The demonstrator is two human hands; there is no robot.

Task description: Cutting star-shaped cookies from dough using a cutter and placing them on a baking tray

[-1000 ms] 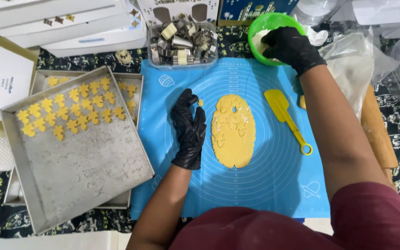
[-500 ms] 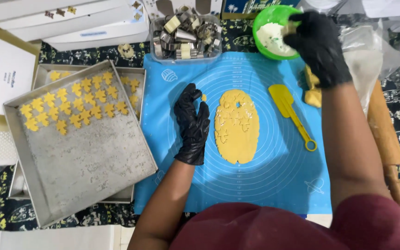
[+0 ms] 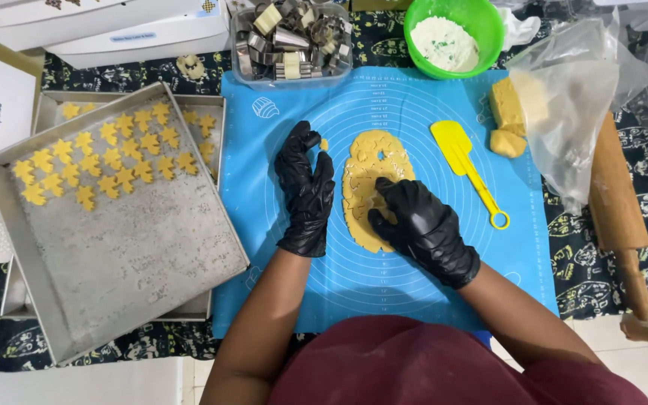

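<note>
Dough, a flat oval sheet of pale yellow rolled pastry (image 3: 373, 187) with shapes already cut out of it, lies in the middle of the blue silicone baking mat (image 3: 414, 97) in front of you. Your right hand (image 3: 423, 225), in a black glove, presses down on the near right part of that sheet with the fingers curled over it; you cannot tell from this view whether they grip a cutter or only the pastry. Your left hand (image 3: 305, 191), also in a black glove, rests flat on the mat just left of the sheet, fingers relaxed and spread, holding nothing, with a small scrap of pastry beside its fingertips. To the right of the sheet lies a yellow plastic spatula (image 3: 463, 165), and further right two blocks of uncut yellow dough (image 3: 510, 112) sit at the mouth of a clear plastic bag (image 3: 575, 105). A wooden rolling pin (image 3: 622, 217) lies off the mat at the far right. At the far edge stand a green bowl of white flour (image 3: 455, 34) and a clear tub of metal cutters (image 3: 292, 37). On the left a grey metal baking tray (image 3: 125, 255) sits tilted over a second tray, carrying rows of yellow star-shaped biscuits (image 3: 103, 165) in its far left corner.
</note>
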